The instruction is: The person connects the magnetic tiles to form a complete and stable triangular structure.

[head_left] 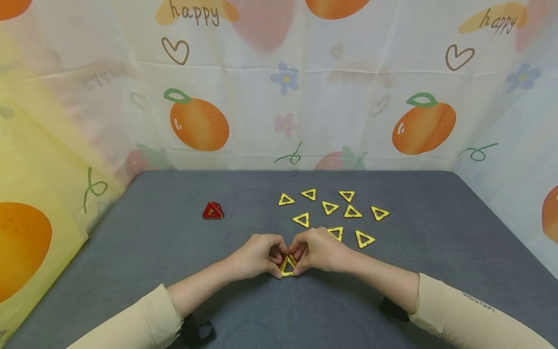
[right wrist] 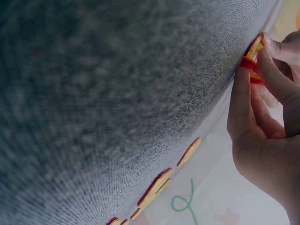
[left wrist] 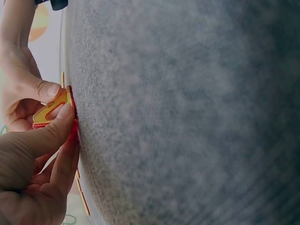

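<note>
My left hand (head_left: 256,256) and right hand (head_left: 326,249) meet low in the middle of the head view around a small pyramid of triangular tiles (head_left: 287,273). Its front face is a yellow triangle with an open centre, while red shows at its sides and edges. In the left wrist view, both thumbs press on the yellow face of the tile pyramid (left wrist: 43,115) and curled fingers stand behind it. Fingers and thumb of the right hand pinch the same pyramid (right wrist: 254,50) in the right wrist view, close to the table. Its rear is hidden by the fingers.
A red tile pyramid (head_left: 212,211) stands at the left on the dark grey table (head_left: 144,242). Several loose yellow triangle tiles (head_left: 352,212) lie flat beyond and right of the hands, one partly behind the right hand. A printed curtain (head_left: 305,106) hangs behind the table.
</note>
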Demonstrator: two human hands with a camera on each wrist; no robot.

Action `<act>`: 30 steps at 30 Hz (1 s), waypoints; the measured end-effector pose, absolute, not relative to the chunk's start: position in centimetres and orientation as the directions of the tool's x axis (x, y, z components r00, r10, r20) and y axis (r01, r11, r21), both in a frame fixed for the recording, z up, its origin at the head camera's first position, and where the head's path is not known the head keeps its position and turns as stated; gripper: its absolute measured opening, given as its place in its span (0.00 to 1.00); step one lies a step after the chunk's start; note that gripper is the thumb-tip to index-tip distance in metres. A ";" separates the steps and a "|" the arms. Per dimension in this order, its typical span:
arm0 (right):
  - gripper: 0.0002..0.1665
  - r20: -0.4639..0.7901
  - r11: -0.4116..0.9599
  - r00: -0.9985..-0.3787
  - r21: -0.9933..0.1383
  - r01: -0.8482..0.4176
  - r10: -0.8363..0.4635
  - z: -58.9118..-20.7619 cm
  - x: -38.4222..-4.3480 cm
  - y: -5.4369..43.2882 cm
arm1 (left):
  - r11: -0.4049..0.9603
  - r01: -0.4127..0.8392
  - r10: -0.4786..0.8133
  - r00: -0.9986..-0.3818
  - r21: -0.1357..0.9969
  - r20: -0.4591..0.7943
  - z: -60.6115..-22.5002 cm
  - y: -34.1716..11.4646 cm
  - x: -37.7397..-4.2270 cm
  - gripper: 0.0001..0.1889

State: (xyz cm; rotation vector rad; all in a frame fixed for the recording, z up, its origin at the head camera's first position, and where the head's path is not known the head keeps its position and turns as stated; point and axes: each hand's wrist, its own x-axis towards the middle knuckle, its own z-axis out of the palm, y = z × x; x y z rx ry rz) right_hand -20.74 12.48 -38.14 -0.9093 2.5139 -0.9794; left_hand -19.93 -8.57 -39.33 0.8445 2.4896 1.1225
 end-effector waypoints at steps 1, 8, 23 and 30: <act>0.18 -0.038 0.568 -0.757 -0.686 -0.454 -0.652 -38.2 -20.7 12.5 | 0.527 0.396 0.614 -0.789 0.752 -0.014 -39.3 -8.5 -19.9 0.20; 0.19 -0.026 0.573 -0.757 -0.671 -0.471 -0.653 -38.2 -20.6 12.4 | 0.532 0.412 0.620 -0.784 0.740 -0.010 -39.2 -8.5 -19.8 0.19; 0.20 -0.064 0.585 -0.756 -0.676 -0.448 -0.652 -38.0 -20.9 12.4 | 0.539 0.372 0.607 -0.793 0.756 -0.042 -39.4 -8.9 -19.9 0.22; 0.21 -0.082 0.604 -0.762 -0.667 -0.437 -0.642 -37.0 -21.4 13.6 | 0.522 0.363 0.615 -0.788 0.772 -0.045 -39.5 -8.8 -19.9 0.24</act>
